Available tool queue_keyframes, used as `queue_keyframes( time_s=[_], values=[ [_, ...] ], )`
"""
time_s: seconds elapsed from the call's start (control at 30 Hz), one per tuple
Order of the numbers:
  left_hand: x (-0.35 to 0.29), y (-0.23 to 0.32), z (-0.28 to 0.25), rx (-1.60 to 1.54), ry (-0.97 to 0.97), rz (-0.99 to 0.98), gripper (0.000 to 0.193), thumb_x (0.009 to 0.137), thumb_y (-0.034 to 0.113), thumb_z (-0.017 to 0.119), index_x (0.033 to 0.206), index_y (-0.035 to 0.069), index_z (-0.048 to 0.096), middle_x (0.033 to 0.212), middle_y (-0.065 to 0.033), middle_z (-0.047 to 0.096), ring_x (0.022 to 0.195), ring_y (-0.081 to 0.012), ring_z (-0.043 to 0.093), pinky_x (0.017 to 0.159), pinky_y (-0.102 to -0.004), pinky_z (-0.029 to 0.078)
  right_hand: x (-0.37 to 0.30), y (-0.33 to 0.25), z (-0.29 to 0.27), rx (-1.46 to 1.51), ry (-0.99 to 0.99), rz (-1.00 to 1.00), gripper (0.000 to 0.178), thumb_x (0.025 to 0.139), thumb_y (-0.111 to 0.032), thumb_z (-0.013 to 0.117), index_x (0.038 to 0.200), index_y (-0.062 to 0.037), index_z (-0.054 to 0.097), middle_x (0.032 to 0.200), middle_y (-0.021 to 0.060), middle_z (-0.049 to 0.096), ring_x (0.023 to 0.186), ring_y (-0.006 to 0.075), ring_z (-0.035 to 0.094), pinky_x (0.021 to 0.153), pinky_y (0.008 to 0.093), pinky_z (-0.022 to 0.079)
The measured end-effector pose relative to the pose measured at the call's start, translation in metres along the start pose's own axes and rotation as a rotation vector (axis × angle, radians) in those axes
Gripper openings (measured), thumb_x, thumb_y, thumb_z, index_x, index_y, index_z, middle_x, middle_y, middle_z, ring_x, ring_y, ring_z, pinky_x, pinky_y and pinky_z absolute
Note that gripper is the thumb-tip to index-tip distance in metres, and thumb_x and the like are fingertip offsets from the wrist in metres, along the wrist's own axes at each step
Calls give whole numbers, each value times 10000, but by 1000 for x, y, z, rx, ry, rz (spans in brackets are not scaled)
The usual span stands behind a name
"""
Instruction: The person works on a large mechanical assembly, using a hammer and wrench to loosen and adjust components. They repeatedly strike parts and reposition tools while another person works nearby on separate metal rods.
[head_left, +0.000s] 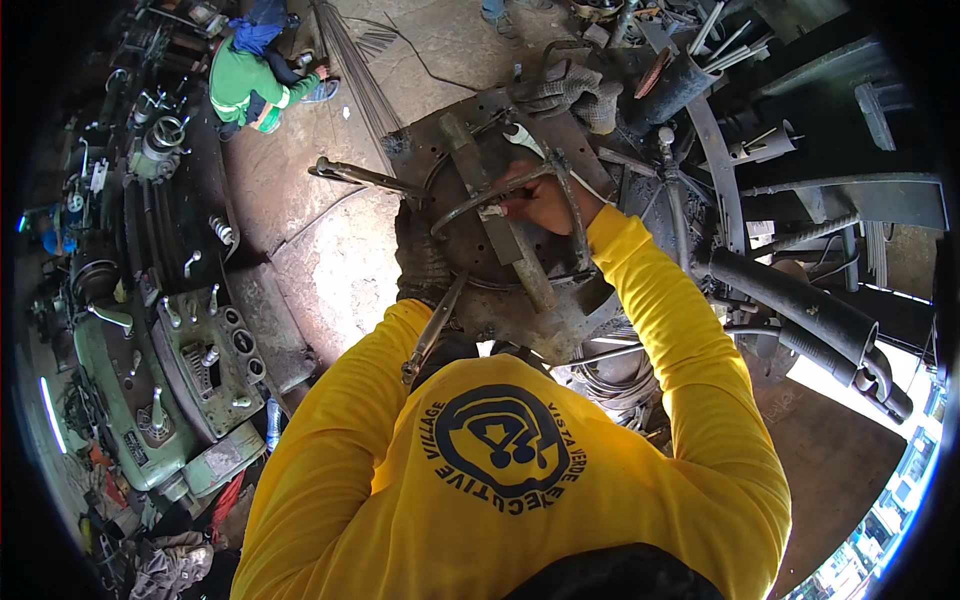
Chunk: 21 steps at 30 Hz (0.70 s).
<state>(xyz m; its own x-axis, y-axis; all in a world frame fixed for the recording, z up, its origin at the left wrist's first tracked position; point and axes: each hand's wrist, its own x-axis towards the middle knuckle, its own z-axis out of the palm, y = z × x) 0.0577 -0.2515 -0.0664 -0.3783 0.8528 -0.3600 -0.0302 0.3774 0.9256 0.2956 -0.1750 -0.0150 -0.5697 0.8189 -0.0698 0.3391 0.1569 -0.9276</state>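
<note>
My left hand point(424, 262), in a dark knitted glove, is at the left edge of a dark steel work table point(545, 338); its fingers are mostly hidden. Two long metal handles or tools, one upper point(365, 175) and one lower point(436, 328), stick out beside it. My bare right hand point(543, 205) is closed, its fingertips at a small pale piece point(491, 211) I cannot make out. Beneath lies a flat steel bar point(527, 262), slanting across a round plate. A bent rod frame point(483, 200) passes over the bar and the right hand.
Grey work gloves point(572, 92) lie at the table's far edge. A pipe holding rods point(678, 88) stands at the far right, with a thick dark cylinder point(790, 300) nearer. Green machinery point(140, 400) lines the left. A person in green point(250, 82) crouches beside long rods point(352, 75).
</note>
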Motion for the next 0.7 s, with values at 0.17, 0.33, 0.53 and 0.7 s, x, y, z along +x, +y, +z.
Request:
queue_keyframes(
  time_s=[0.17,0.33,0.53,0.7],
  values=[
    [6,-10,0,-145,-7,61,547,1013,429,546,1422,65,552,1193,-131,663,953,-208,662,796,-335,559,-6,-4,-2,-69,105,-169,267,840,-94,817,1083,-75,711,978,60,624,961,210,631,844,348,505],
    [20,-23,-10,-121,-65,75,405,1068,316,451,1370,63,548,1162,-104,626,986,-195,631,846,-341,563,-4,5,2,16,96,-144,308,866,-255,821,1115,-92,740,991,59,635,932,213,637,861,350,493],
    [-4,-2,-2,178,-92,208,464,997,80,517,1460,94,482,1210,-148,652,990,-238,686,799,-363,616,0,13,-1,-52,33,-299,245,937,-252,754,1116,-86,739,993,65,634,925,217,633,863,357,493],
    [17,-37,-15,152,-104,75,439,1000,86,522,1438,92,498,1197,-153,650,993,-247,687,809,-372,619,-1,-11,-6,-112,-6,86,305,892,-311,802,1082,-86,726,981,78,653,920,236,640,856,368,498]
  ],
)
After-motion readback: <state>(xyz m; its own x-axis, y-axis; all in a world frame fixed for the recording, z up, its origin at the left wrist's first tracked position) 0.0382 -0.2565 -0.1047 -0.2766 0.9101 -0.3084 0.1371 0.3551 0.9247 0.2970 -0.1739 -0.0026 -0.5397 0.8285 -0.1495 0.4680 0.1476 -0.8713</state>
